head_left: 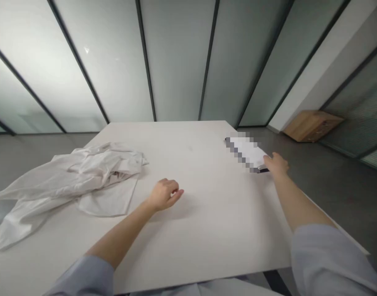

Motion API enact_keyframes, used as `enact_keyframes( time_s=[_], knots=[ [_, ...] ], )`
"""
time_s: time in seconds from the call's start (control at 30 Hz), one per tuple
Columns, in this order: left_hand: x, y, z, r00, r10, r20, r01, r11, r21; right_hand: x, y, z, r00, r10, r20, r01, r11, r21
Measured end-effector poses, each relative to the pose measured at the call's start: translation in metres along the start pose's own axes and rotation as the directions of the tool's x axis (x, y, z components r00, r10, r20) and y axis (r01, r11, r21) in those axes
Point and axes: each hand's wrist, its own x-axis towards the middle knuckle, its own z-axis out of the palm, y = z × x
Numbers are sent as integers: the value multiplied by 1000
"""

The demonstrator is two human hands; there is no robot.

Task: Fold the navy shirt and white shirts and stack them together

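My left hand (164,194) rests on the white table (207,213) near its middle, fingers loosely curled, holding nothing. A crumpled white shirt (80,176) lies to its left, spilling over the table's left edge. My right hand (276,165) reaches to the table's right edge and touches the near end of a flat white object with a dark border (247,153), which is blurred out. Whether the fingers grip that object cannot be told.
Frosted glass wall panels with dark frames stand behind the table. A low wooden cabinet (312,125) sits on the grey floor at the right, by a white column.
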Motion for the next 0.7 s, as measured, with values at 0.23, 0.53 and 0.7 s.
enact_keyframes(
  time_s=[0.23, 0.53, 0.7],
  knots=[
    [57, -21, 69, 968, -213, 134, 226, 971, -84, 9, 6, 4, 996, -25, 86, 41, 981, -187],
    [48, -39, 70, 936, -339, -91, 299, 906, -301, -131, -79, 52, 635, -688, 352, 526, 719, 454],
    [43, -33, 64, 987, -86, -132, 81, 996, -42, -202, -98, 70, 208, -914, 348, 588, 401, 703]
  ],
)
